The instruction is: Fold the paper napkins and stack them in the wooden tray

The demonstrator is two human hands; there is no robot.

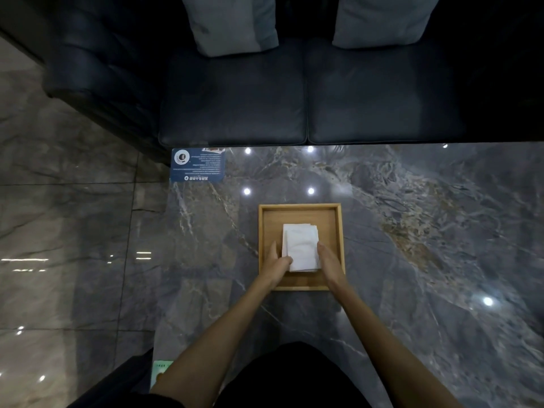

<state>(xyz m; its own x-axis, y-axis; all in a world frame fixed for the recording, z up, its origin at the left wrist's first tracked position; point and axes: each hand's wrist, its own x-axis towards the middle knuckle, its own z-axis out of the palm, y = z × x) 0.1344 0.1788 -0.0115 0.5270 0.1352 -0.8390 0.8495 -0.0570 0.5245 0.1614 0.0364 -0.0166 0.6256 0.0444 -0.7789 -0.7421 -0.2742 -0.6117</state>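
A square wooden tray (pixel 300 207) lies on the grey marble table (pixel 412 231) in front of me. Inside it sits a stack of folded white paper napkins (pixel 300 245), slightly uneven at the far edge. My left hand (pixel 276 262) presses against the stack's left side, thumb on its near corner. On the other side, my right hand (pixel 329 262) lies flat against the stack's right edge. Both hands rest inside the tray and squeeze the stack between them.
A blue printed card (pixel 197 165) lies at the table's far left corner. Behind the table stands a dark leather sofa (pixel 294 98) with two grey cushions (pixel 232 22). To the left is polished tile floor (pixel 59 231). A green card (pixel 160 371) lies at the near left edge.
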